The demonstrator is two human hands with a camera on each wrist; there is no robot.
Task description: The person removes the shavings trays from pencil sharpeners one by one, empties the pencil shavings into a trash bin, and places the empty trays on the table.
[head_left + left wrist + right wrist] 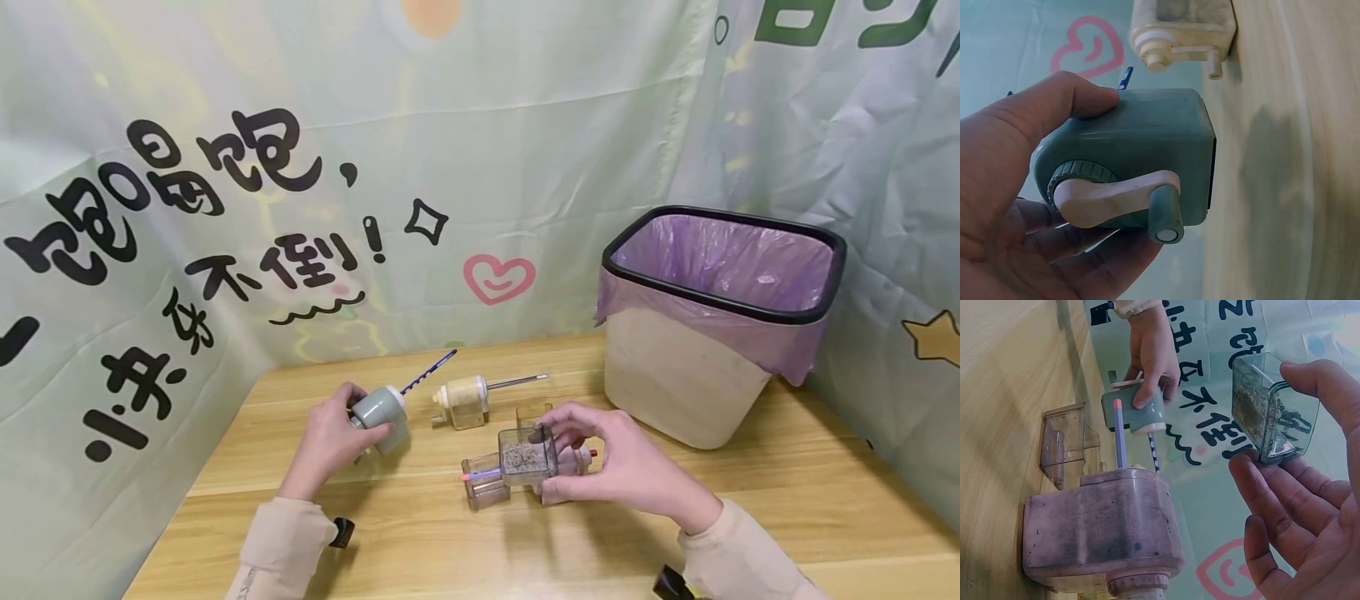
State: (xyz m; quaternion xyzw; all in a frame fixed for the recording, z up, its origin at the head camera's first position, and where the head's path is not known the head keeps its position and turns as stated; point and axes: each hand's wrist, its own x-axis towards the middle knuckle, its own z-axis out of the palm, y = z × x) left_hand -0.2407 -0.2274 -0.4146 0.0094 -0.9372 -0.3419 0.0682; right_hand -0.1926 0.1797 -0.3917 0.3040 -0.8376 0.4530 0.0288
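My left hand (322, 437) grips a grey-green crank pencil sharpener (381, 417), thumb on one side and fingers on the other. A blue patterned pencil (431, 370) sticks out of its front; the crank handle (1113, 197) shows in the left wrist view. Between thumb and fingers, my right hand (618, 458) holds a clear shavings drawer (525, 460) above the table, pencil shavings lying inside. Below it stands a pinkish sharpener (1100, 531), partly hidden in the head view, with a purple pencil (1120, 434) in it. Another clear drawer (486, 493) rests on the table nearby.
A cream sharpener (467, 400) with a pencil in it stands behind, between the hands. At the back right is a bin (675, 367) with a black rim and a purple liner (735, 258). Printed cloth (450, 167) hangs behind the wooden table (420, 542).
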